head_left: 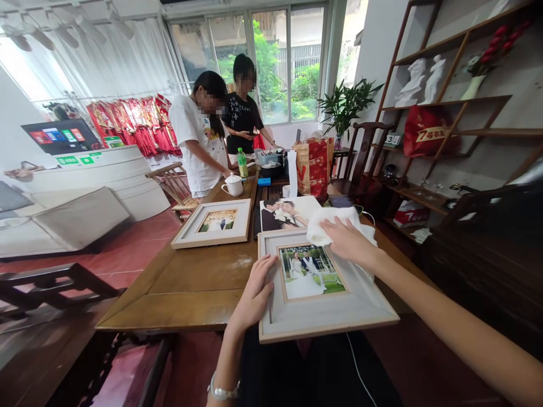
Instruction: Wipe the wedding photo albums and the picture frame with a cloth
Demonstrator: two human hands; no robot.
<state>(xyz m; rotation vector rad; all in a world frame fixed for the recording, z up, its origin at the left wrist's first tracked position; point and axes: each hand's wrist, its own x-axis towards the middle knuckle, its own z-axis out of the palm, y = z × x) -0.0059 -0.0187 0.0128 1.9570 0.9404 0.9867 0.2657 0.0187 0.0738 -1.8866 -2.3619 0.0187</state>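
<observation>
Right there at the near edge of the wooden table, the near frame lay face up, its wedding photo showing. The left hand was on its left edge, fingers laid over the border; whether it gripped or merely rested, one couldn't tell. And the right hand had the white cloth bunched in its grasp, down on the far right corner! A second frame lay farther left, a picture of a couple just beyond the near frame. Farther off, two people stood by the white lidded cup and green bottle.
</observation>
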